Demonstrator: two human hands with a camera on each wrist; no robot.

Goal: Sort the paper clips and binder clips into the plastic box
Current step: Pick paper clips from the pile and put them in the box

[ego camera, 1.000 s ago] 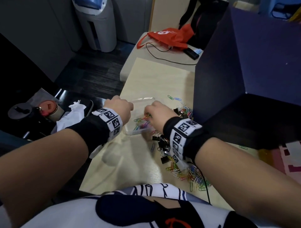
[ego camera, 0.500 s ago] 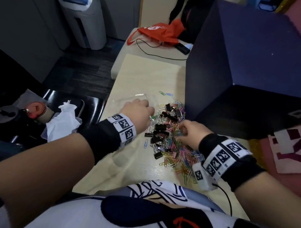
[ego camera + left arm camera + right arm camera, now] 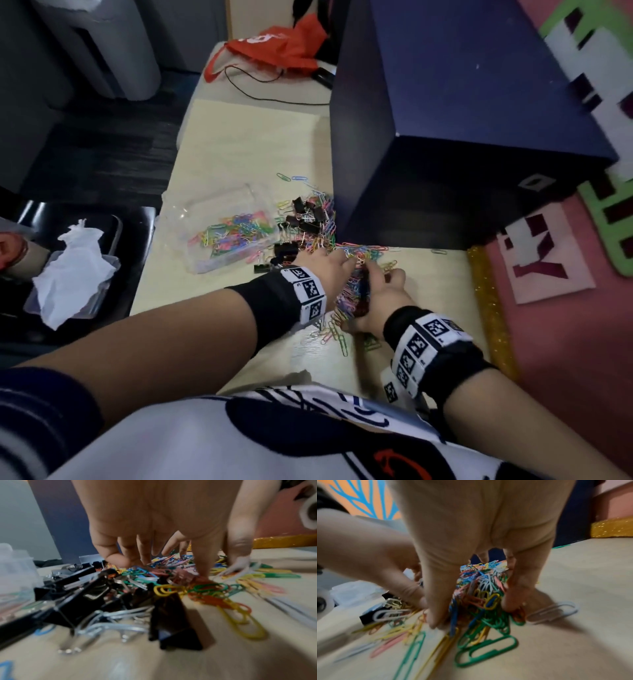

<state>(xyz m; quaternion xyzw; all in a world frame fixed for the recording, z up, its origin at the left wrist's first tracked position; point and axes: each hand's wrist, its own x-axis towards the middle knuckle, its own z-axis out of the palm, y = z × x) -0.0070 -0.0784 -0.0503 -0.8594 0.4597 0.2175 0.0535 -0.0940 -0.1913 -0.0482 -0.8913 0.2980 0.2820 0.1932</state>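
I have both hands on the heap of paper clips [image 3: 356, 263]. My right hand [image 3: 380, 301] has thumb and fingers curled around a bunch of them; my left hand [image 3: 325, 270] presses in with spread fingers beside it. Binder clips [image 3: 305, 216] lie just beyond my left hand, the plastic box [image 3: 219, 222] further left.

- plastic box [image 3: 191, 219] lies on the table [image 3: 239, 147], left of the binder clips [image 3: 305, 216];
- loose paper clips [image 3: 356, 253] lie right of them, before the cabinet [image 3: 445, 137].
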